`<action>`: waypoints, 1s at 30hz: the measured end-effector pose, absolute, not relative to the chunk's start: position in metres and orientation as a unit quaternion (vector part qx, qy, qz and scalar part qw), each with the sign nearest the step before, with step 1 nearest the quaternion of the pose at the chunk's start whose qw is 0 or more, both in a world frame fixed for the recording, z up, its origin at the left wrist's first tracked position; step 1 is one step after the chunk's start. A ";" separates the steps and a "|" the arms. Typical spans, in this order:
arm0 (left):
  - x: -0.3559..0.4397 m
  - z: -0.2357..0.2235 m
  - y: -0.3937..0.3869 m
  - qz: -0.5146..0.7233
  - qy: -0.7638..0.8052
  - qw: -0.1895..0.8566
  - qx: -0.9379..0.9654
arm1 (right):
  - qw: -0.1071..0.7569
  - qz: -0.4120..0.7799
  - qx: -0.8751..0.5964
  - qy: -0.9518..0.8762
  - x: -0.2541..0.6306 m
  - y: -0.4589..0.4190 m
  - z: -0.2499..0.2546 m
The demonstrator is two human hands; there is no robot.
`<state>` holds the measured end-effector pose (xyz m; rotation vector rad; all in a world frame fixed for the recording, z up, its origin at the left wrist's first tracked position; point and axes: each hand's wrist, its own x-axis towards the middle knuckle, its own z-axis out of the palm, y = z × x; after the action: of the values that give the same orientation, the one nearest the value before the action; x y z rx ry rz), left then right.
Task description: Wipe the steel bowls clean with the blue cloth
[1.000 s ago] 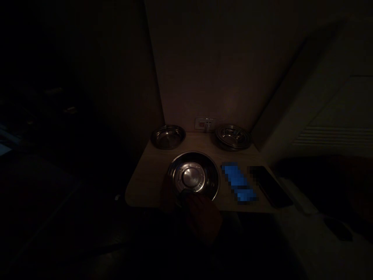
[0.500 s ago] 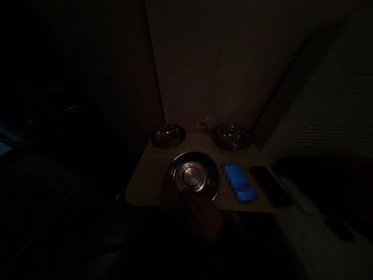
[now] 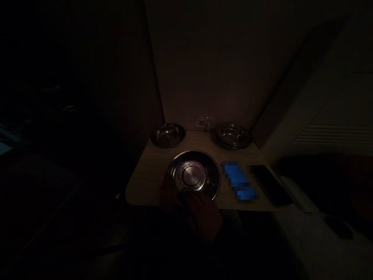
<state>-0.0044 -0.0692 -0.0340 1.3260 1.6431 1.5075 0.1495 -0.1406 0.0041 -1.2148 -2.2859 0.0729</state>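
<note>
The light is very dim. A shiny round metal dish (image 3: pixel 191 175) rests near the front of a small wooden table (image 3: pixel 142 182), its inside facing up. My left hand (image 3: pixel 168 196), barely lit, is at the dish's left rim and appears to grip it; its fingers hardly show. Over the near rim lies my right hand (image 3: pixel 205 216), fingers bent together and pressing a dark cloth-like wad (image 3: pixel 186 192) against the inside of the dish. Shadow hides most of this wad.
Another metal dish (image 3: pixel 168 136) stands at the back left, and a stack of metal dishes (image 3: pixel 233 135) at the back right. Right of the hands lie a phone with a blurred blue screen (image 3: pixel 239 181) and a dark flat object (image 3: pixel 274 186). A wall socket (image 3: pixel 205 122) sits behind.
Hardly anything differs. The right hand and dark wad stay at the near side of the dish, and the view has shifted very slightly.
</note>
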 end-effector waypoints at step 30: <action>-0.001 -0.052 -0.072 0.556 0.625 0.234 0.496 | 0.292 0.003 -0.445 -0.847 0.150 -0.141 0.002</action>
<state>-0.0010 -0.0717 -0.0523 1.3614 1.7171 1.5256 0.1501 -0.1414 0.0024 -1.1863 -2.2566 0.0080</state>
